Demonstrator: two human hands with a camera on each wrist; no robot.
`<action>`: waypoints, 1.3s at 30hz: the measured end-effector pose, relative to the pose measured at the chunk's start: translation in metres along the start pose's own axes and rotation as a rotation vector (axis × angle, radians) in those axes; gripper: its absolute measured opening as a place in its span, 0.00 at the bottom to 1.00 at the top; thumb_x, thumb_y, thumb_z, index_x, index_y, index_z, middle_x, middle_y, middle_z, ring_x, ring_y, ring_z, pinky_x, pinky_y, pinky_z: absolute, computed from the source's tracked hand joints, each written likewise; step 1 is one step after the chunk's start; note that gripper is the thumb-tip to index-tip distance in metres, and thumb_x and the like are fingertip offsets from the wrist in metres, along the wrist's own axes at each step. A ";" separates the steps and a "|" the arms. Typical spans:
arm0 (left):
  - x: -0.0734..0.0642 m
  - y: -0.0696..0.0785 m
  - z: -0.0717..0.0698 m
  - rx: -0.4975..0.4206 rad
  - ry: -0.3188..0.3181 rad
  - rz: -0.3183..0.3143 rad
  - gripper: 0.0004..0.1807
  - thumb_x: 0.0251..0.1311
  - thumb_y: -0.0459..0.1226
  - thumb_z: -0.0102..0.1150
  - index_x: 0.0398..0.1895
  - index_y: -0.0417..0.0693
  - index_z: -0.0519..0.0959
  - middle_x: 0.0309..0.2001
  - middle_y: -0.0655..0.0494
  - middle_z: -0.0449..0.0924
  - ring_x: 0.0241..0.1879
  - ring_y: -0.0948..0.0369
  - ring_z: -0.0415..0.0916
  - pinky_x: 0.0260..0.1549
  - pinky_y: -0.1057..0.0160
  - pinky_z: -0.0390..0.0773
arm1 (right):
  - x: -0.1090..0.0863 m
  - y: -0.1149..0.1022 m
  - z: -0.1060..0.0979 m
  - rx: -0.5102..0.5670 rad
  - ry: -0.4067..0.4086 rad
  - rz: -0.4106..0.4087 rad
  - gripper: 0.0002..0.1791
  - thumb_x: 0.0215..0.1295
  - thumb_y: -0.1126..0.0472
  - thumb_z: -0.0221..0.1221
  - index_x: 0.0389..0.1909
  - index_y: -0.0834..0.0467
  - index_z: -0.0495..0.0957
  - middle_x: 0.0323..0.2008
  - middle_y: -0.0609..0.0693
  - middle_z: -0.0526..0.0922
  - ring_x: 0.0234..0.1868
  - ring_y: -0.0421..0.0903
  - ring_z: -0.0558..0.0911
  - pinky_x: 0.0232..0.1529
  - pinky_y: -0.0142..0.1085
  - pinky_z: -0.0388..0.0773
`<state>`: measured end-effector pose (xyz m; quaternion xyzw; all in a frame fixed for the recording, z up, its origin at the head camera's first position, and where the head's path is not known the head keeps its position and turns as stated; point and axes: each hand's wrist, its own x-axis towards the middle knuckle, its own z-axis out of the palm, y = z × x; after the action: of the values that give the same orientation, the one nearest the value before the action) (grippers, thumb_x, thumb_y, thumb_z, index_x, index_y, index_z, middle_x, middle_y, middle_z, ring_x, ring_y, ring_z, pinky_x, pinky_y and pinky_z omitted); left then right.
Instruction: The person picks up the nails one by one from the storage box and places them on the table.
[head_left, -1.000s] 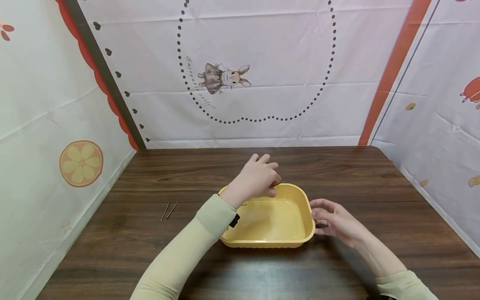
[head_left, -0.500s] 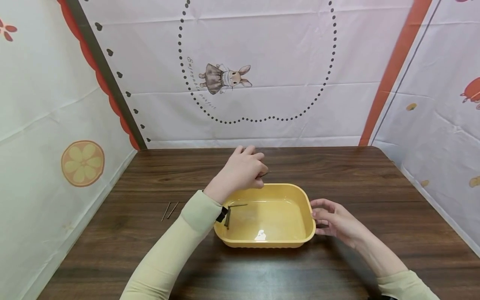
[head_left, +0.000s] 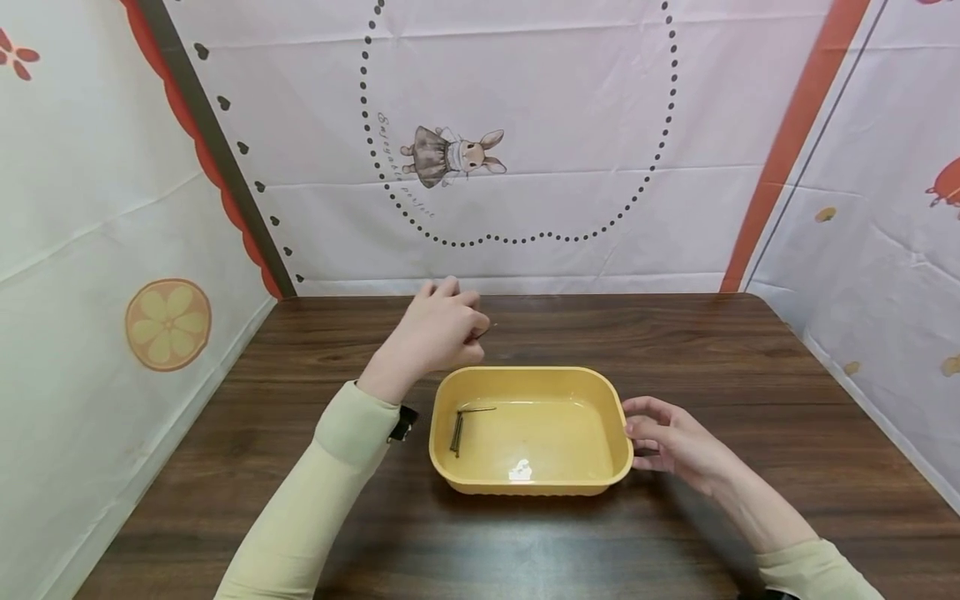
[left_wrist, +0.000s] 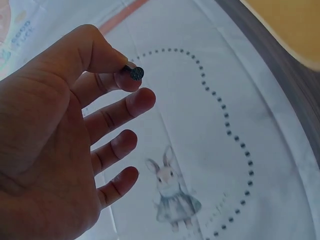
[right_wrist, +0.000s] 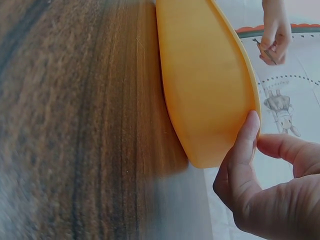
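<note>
Thumb and index finger of my left hand (head_left: pixel 433 332) pinch a nail (left_wrist: pixel 136 73); the left wrist view shows its round head, and the other fingers are loosely bent. This hand hovers beyond the back left corner of a yellow plastic basin (head_left: pixel 525 483). My right hand (head_left: pixel 675 442) grips the basin's right side, thumb and fingers on either side of the rim in the right wrist view. Inside the basin, several nails (head_left: pixel 457 435) lie along its left end. The right wrist view also catches the left hand with the nail sticking out.
A dark wood-grain table (head_left: pixel 525 550) carries the basin. White printed cloth (head_left: pixel 562 125) stands behind the table and on both sides of it. The left sleeve (head_left: pixel 300 492) covers part of the table's left side.
My left hand, with the nail, has moved left and back from over the basin. The nails in it now show; the two on the table are hidden by the sleeve. Right hand keeps its hold.
</note>
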<state>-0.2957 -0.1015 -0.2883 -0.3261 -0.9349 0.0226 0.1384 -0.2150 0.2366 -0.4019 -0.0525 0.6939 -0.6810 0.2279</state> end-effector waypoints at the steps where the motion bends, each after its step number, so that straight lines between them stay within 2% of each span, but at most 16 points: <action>1: -0.002 -0.003 0.000 0.001 -0.001 -0.006 0.14 0.47 0.34 0.53 0.12 0.57 0.61 0.28 0.59 0.64 0.39 0.54 0.59 0.43 0.55 0.57 | 0.000 0.000 0.000 -0.001 -0.002 -0.001 0.15 0.70 0.63 0.53 0.55 0.56 0.65 0.36 0.41 0.82 0.38 0.38 0.83 0.42 0.36 0.85; 9: -0.015 -0.021 0.005 -0.012 -0.006 -0.058 0.12 0.44 0.35 0.53 0.12 0.57 0.63 0.29 0.59 0.67 0.40 0.53 0.61 0.43 0.53 0.61 | 0.000 0.002 -0.002 0.016 -0.009 -0.002 0.14 0.71 0.64 0.53 0.54 0.54 0.66 0.36 0.41 0.82 0.38 0.38 0.83 0.42 0.36 0.85; 13: -0.024 -0.034 0.008 -0.029 -0.006 -0.112 0.12 0.44 0.36 0.55 0.12 0.56 0.63 0.28 0.58 0.67 0.39 0.53 0.61 0.42 0.53 0.59 | 0.001 0.001 -0.001 0.013 -0.011 -0.007 0.14 0.71 0.63 0.53 0.54 0.54 0.66 0.36 0.41 0.82 0.38 0.38 0.83 0.42 0.36 0.85; 22: -0.053 -0.068 0.022 -0.023 -0.071 -0.242 0.14 0.49 0.40 0.58 0.12 0.55 0.65 0.28 0.57 0.66 0.40 0.52 0.60 0.43 0.49 0.59 | 0.001 -0.001 0.000 0.000 -0.018 -0.003 0.15 0.71 0.63 0.53 0.55 0.55 0.65 0.37 0.41 0.82 0.39 0.38 0.83 0.42 0.36 0.85; 29: -0.075 -0.080 0.040 -0.006 0.007 -0.251 0.15 0.51 0.38 0.57 0.12 0.55 0.64 0.28 0.58 0.67 0.41 0.52 0.63 0.46 0.46 0.63 | 0.001 -0.002 0.000 -0.008 -0.019 -0.002 0.16 0.71 0.63 0.53 0.56 0.56 0.64 0.37 0.41 0.82 0.39 0.38 0.83 0.42 0.36 0.85; 35: -0.087 -0.082 0.050 0.005 0.084 -0.245 0.13 0.51 0.36 0.55 0.14 0.55 0.65 0.35 0.56 0.72 0.42 0.51 0.66 0.44 0.46 0.65 | 0.001 -0.002 0.000 0.000 -0.020 0.003 0.15 0.71 0.63 0.53 0.55 0.54 0.65 0.37 0.41 0.82 0.38 0.38 0.82 0.42 0.35 0.85; 39: -0.094 -0.083 0.058 0.028 0.113 -0.249 0.13 0.50 0.36 0.57 0.14 0.55 0.66 0.36 0.55 0.73 0.41 0.51 0.66 0.46 0.44 0.67 | 0.000 -0.002 0.000 -0.002 -0.011 0.011 0.15 0.71 0.62 0.53 0.55 0.54 0.64 0.36 0.41 0.82 0.38 0.38 0.82 0.42 0.35 0.85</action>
<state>-0.2909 -0.2218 -0.3563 -0.2066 -0.9583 -0.0002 0.1973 -0.2155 0.2366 -0.4001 -0.0527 0.6935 -0.6788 0.2354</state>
